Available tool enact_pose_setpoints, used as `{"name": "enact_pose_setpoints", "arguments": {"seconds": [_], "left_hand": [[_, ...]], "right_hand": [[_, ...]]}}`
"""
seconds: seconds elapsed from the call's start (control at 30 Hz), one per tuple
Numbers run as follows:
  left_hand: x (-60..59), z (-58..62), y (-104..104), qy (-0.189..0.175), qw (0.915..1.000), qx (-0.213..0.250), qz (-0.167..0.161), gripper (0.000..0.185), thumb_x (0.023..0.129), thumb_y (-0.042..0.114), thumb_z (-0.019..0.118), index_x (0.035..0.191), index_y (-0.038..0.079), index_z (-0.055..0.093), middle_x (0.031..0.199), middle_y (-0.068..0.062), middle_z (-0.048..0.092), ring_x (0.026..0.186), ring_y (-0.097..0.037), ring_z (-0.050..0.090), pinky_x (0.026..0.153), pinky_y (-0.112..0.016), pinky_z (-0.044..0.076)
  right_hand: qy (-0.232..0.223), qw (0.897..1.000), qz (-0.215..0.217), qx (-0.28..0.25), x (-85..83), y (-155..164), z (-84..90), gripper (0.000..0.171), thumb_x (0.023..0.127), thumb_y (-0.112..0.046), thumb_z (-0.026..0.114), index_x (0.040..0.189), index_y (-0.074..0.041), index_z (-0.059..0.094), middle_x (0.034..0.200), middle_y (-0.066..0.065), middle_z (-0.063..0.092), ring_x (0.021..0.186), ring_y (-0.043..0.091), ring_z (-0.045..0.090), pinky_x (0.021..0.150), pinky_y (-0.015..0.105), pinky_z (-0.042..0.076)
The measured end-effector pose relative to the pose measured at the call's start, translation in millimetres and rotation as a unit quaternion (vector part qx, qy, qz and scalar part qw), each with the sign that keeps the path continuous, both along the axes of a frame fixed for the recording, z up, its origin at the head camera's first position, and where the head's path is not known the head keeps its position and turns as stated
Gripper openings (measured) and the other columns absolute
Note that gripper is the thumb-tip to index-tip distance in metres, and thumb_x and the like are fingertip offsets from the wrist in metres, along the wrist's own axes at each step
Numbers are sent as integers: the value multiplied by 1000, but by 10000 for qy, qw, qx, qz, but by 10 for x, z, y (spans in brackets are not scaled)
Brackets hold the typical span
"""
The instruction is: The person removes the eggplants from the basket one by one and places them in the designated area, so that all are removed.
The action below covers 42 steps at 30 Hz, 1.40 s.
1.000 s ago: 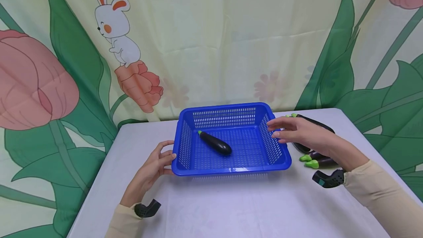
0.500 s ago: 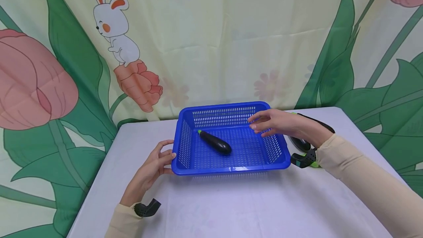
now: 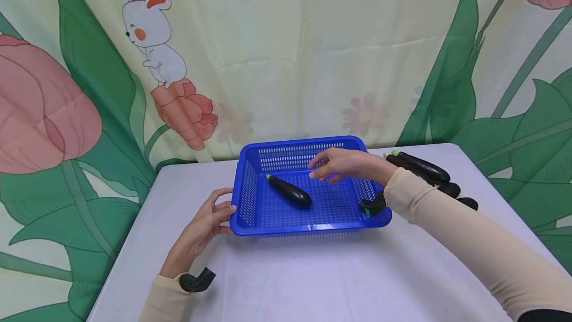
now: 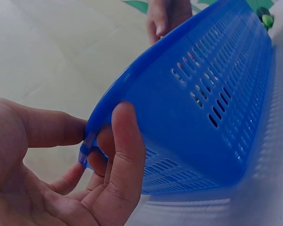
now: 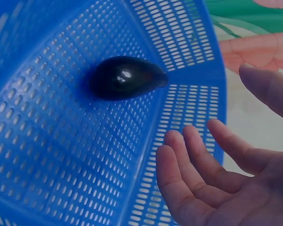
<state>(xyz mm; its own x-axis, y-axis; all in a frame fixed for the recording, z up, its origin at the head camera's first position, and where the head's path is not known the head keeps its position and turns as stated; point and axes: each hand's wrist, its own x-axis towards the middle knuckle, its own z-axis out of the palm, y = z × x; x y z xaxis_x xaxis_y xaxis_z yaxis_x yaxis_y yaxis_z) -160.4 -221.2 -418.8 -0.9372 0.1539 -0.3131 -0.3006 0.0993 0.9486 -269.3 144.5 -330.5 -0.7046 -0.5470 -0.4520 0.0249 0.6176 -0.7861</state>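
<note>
A blue plastic basket point(image 3: 313, 230) with slotted walls stands on the white table. One dark eggplant point(image 3: 289, 192) with a green stem end lies on its floor, left of the middle. At the basket's left end my left hand point(image 3: 202, 226) holds the rim, the thumb on the edge and fingers against the outer wall, as the left wrist view shows. My right hand point(image 3: 341, 164) hovers over the basket, right of the eggplant, its fingers loosely bent. In the right wrist view that right hand point(image 5: 226, 183) has spread fingers and touches nothing.
Several more eggplants point(image 3: 422, 167) lie on the table right of the basket, partly hidden by my right sleeve point(image 3: 451, 217). A curtain point(image 3: 277, 63) printed with a rabbit and tulips hangs behind the table's back edge.
My right hand has moved left, from the basket's right rim to above its inside, holding nothing. The left hand, the basket and the eggplant in it have stayed in place.
</note>
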Motion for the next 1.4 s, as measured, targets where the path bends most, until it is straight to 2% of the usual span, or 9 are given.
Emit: {"name": "enact_pose_setpoints", "arguments": {"seconds": [0.2, 0.53, 0.93, 1.13, 1.27, 1.4], "left_hand": [[5, -12, -2, -81, 9999, 107, -56, 70, 104, 24, 64, 160, 17, 22, 124, -9, 69, 97, -21, 77, 79, -35, 65], [16, 2, -18, -28, 9999, 90, -64, 72, 105, 25, 63, 161, 16, 19, 123, -7, 70, 98, -21, 77, 78, -35, 65], [-10, 8, -17, -83, 9999, 95, -40, 70, 104, 23, 64, 159, 17, 21, 118, -6, 70, 95, -21, 77, 76, -34, 65], [-12, 15, -19, -50, 9999, 103, -40, 72, 104, 25, 64, 160, 16, 20, 118, -4, 70, 95, -19, 77, 76, -33, 65], [-3, 20, -15, -28, 9999, 129, -84, 71, 104, 25, 63, 160, 16, 20, 118, -5, 70, 95, -19, 77, 77, -33, 65], [3, 16, -14, -22, 9999, 142, -91, 71, 105, 25, 63, 160, 16, 20, 118, -5, 70, 95, -19, 76, 77, -33, 65]], "right_hand": [[102, 9995, 106, 270, -71, -214, -54, 52, 99, -29, 71, 144, -5, 57, 145, 14, 62, 134, 34, 60, 110, 49, 54], [-30, 9981, 61, 617, -186, -545, -191, 59, 97, -30, 74, 146, -3, 55, 147, 16, 58, 137, 40, 58, 111, 51, 52], [157, 9954, 126, 937, -221, -776, -359, 54, 97, -28, 75, 141, -1, 58, 135, 12, 64, 120, 32, 63, 106, 51, 55], [341, 9923, 171, 1183, -221, -866, -430, 51, 96, -26, 75, 139, -1, 60, 135, 13, 65, 115, 30, 64, 104, 50, 56], [474, 9904, 143, 1290, -223, -886, -483, 55, 96, -24, 75, 141, 1, 58, 137, 15, 64, 117, 33, 65, 103, 50, 57], [622, 9894, 200, 1294, -205, -891, -529, 52, 95, -23, 76, 138, 3, 60, 131, 16, 66, 111, 31, 65, 102, 50, 58]]}}
